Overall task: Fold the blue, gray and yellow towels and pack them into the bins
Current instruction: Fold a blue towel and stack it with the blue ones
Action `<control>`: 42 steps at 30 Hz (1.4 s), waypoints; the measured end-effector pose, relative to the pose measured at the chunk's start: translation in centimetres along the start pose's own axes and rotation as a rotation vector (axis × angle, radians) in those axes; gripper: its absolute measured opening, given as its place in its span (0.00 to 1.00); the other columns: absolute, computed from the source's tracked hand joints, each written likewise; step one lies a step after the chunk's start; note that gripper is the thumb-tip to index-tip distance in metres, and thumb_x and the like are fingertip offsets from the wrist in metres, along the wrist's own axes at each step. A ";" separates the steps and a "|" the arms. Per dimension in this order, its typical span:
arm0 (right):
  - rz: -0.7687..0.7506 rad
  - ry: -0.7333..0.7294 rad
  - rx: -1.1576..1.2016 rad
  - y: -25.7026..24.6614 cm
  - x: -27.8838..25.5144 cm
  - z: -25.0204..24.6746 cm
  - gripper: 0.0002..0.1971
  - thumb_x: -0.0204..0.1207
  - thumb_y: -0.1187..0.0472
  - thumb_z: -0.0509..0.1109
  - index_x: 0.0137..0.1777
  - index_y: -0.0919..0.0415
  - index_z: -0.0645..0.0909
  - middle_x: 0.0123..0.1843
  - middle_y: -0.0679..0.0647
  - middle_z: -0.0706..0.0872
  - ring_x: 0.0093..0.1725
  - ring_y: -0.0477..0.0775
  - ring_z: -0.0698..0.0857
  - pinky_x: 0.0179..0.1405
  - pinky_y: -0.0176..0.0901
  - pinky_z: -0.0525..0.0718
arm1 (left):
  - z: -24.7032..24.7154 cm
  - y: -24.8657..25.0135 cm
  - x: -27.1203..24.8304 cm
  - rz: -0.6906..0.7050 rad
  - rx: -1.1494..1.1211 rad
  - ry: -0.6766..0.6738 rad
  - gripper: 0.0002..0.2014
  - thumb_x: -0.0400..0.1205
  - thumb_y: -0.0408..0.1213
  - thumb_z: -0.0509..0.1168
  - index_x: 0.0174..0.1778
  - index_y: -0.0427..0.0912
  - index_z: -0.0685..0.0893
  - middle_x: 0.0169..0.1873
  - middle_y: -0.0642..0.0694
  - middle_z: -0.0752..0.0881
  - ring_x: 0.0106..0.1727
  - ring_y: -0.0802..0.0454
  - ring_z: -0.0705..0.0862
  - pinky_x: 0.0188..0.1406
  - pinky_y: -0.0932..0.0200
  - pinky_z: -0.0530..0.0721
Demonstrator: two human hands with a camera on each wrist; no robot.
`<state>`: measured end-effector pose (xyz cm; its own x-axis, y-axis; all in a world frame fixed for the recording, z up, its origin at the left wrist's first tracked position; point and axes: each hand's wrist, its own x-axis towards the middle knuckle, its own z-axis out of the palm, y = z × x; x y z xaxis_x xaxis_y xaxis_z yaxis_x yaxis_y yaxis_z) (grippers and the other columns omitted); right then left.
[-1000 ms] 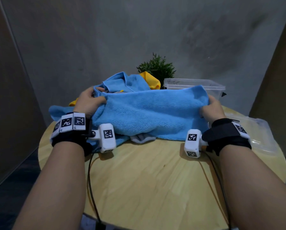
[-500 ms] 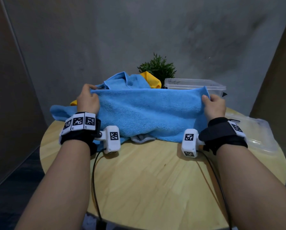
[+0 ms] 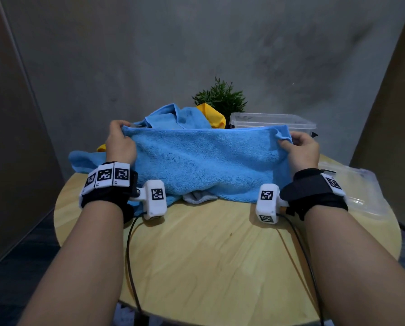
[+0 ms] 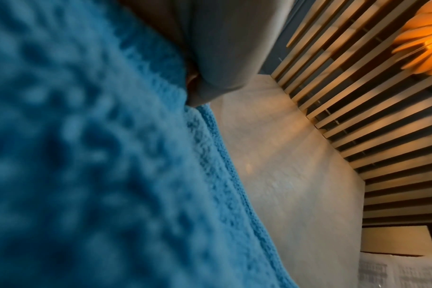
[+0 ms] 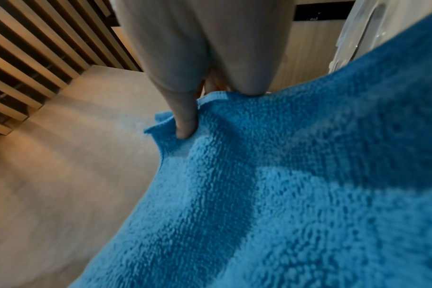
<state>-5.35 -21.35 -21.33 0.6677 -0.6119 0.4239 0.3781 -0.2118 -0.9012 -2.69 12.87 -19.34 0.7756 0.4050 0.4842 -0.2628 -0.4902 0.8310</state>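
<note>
A blue towel (image 3: 203, 161) hangs stretched between my two hands above the round wooden table (image 3: 220, 267). My left hand (image 3: 120, 140) pinches its top left corner and my right hand (image 3: 300, 149) pinches its top right corner. In the right wrist view my thumb presses into the blue towel (image 5: 284, 185) at its corner. The left wrist view is mostly filled by the blue towel (image 4: 86, 175). Behind it lies a second blue towel (image 3: 178, 116) with a yellow towel (image 3: 212, 115). A gray towel (image 3: 198, 197) peeks out under the held towel's lower edge.
A clear plastic bin (image 3: 272, 120) stands at the back right, beside a small green plant (image 3: 221, 97). A clear lid or second bin (image 3: 356, 191) lies at the table's right edge. Cables run from the wrist cameras over the table's near part.
Both hands have lifted the blue towel's top edge and pulled it taut, the hands moving apart and upward.
</note>
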 end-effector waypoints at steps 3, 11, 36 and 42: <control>-0.015 -0.028 0.081 -0.5 -0.6 0.2 0.09 0.78 0.73 0.66 0.55 0.63 0.82 0.40 0.46 0.83 0.38 0.42 0.81 0.42 0.36 0.81 | 0.1 0.2 0.2 -0.032 -0.114 -0.012 0.20 0.79 0.22 0.49 0.64 0.37 0.76 0.63 0.39 0.78 0.60 0.47 0.76 0.49 0.64 0.68; -0.030 -0.015 -0.003 -0.3 0.0 0.7 0.09 0.81 0.57 0.67 0.44 0.58 0.87 0.35 0.43 0.81 0.37 0.42 0.77 0.46 0.42 0.77 | 0.4 -0.1 0.8 0.099 -0.074 0.026 0.13 0.85 0.39 0.60 0.46 0.31 0.79 0.36 0.42 0.80 0.44 0.45 0.75 0.44 0.51 0.70; 0.271 -0.542 -0.740 0.9 -1.1 4.9 0.11 0.69 0.72 0.74 0.32 0.61 0.75 0.39 0.57 0.79 0.39 0.55 0.77 0.27 0.38 0.71 | 0.5 -0.5 0.6 0.098 0.049 -0.045 0.14 0.85 0.37 0.60 0.58 0.29 0.83 0.54 0.33 0.85 0.58 0.40 0.81 0.50 0.54 0.74; 0.189 -0.374 -0.424 0.5 -1.6 3.9 0.17 0.67 0.79 0.61 0.37 0.52 0.74 0.35 0.53 0.77 0.43 0.58 0.78 0.33 0.39 0.75 | 0.9 -0.2 0.0 0.092 -0.010 -0.045 0.14 0.84 0.36 0.60 0.54 0.27 0.83 0.52 0.28 0.85 0.57 0.36 0.81 0.43 0.54 0.71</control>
<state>-3.74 -17.55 -22.08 0.9080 -0.3753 0.1864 -0.0071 -0.4586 -0.8886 -2.10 12.29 -19.71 0.7726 0.3237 0.5462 -0.3397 -0.5160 0.7863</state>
